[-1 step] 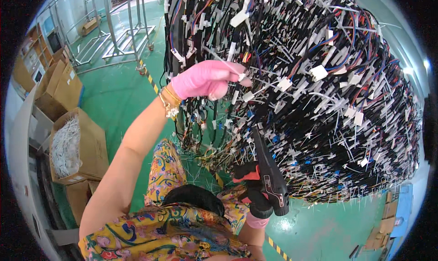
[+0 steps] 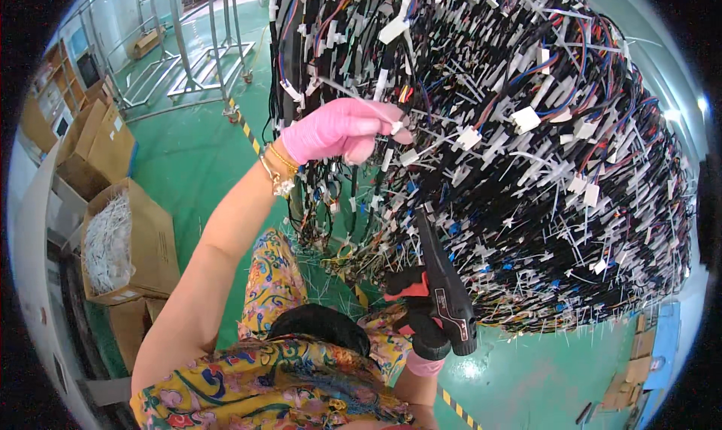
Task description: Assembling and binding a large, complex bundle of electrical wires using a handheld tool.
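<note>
My left hand (image 2: 331, 131), in a pink glove, is closed with fingers pinched on a white cable tie (image 2: 353, 93). The tie's thin tail sticks out up and to the left, and its head shows by my fingertips. This hand is at the left side of a big hanging mass of wire harnesses (image 2: 519, 174), black cables with white connectors and many tie tails. Lower down, my right hand (image 2: 423, 365), also pink-gloved, grips a black cable tie gun (image 2: 444, 287) with a red trigger. Its nose points up at the harnesses; the gun hides most of the fingers.
On the left, an open cardboard box (image 2: 154, 238) holds a heap of white cable ties (image 2: 109, 242). Another carton (image 2: 98, 144) stands behind it. A metal rack on casters (image 2: 188, 84) is at the far left. Flattened cardboard (image 2: 632, 370) lies at the right.
The cable tie's tail has tipped slightly to the left. My right hand and the gun stay in place.
</note>
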A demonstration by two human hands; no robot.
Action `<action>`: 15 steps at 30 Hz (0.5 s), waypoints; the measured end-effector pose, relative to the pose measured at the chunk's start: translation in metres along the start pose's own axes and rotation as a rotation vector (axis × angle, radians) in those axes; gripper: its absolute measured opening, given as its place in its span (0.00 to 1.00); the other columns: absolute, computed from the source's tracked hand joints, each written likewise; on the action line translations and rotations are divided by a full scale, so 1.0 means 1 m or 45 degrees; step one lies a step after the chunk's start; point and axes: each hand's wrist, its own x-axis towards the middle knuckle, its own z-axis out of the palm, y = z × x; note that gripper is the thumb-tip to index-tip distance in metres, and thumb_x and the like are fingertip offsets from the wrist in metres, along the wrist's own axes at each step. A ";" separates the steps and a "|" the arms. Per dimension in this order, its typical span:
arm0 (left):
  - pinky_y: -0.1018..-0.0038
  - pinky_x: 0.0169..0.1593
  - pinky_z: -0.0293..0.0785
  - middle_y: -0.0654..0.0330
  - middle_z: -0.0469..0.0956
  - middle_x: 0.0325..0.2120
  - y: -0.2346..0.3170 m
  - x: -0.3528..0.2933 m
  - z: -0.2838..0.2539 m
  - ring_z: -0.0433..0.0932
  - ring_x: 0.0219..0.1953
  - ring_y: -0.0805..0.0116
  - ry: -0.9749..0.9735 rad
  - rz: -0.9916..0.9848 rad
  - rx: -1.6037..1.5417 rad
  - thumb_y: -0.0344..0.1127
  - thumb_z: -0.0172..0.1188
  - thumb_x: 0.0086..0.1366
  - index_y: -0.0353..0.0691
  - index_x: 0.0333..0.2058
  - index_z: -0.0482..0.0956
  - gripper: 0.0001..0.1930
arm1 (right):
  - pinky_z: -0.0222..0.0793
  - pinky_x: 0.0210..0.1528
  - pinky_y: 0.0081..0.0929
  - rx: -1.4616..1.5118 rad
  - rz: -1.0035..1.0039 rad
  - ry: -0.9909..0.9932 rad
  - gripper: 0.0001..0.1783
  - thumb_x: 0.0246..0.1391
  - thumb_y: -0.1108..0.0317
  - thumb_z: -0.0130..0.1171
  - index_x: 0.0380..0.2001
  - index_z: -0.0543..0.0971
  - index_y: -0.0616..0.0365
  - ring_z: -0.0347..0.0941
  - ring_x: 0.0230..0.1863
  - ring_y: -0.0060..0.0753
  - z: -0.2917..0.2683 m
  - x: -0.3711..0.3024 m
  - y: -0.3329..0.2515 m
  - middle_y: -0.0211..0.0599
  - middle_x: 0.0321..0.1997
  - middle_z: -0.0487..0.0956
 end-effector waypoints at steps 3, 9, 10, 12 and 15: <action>0.84 0.22 0.64 0.58 0.82 0.36 0.007 0.000 0.004 0.68 0.18 0.82 0.225 0.017 0.264 0.41 0.60 0.64 0.34 0.48 0.76 0.19 | 0.72 0.52 0.48 -0.321 0.067 0.025 0.38 0.44 0.77 0.67 0.61 0.66 0.60 0.74 0.48 0.41 -0.009 -0.005 0.002 0.44 0.55 0.74; 0.82 0.29 0.70 0.62 0.82 0.32 0.000 -0.004 0.026 0.75 0.25 0.78 0.605 0.396 0.852 0.36 0.64 0.60 0.38 0.43 0.81 0.13 | 0.72 0.49 0.39 -0.332 -0.067 0.121 0.37 0.45 0.77 0.65 0.61 0.66 0.62 0.76 0.46 0.39 0.004 0.013 -0.009 0.43 0.47 0.79; 0.79 0.32 0.74 0.61 0.82 0.33 -0.002 -0.005 0.025 0.78 0.27 0.74 0.660 0.700 1.149 0.35 0.66 0.58 0.39 0.39 0.83 0.11 | 0.71 0.49 0.38 -0.537 -0.089 0.086 0.35 0.46 0.75 0.65 0.60 0.66 0.62 0.76 0.45 0.38 -0.001 0.019 -0.015 0.43 0.46 0.80; 0.76 0.34 0.75 0.60 0.80 0.28 -0.001 -0.008 0.025 0.79 0.29 0.69 0.699 0.760 1.341 0.34 0.66 0.56 0.42 0.40 0.83 0.12 | 0.71 0.48 0.36 -0.747 -0.105 0.040 0.34 0.47 0.73 0.64 0.60 0.67 0.61 0.77 0.44 0.37 -0.005 0.031 -0.024 0.44 0.44 0.80; 0.73 0.32 0.74 0.60 0.75 0.23 0.001 -0.011 0.022 0.77 0.27 0.64 0.764 0.738 1.469 0.35 0.66 0.53 0.46 0.38 0.81 0.12 | 0.72 0.40 0.30 -1.495 -0.378 -0.171 0.37 0.41 0.67 0.65 0.58 0.67 0.66 0.75 0.40 0.36 -0.007 0.056 -0.038 0.45 0.42 0.78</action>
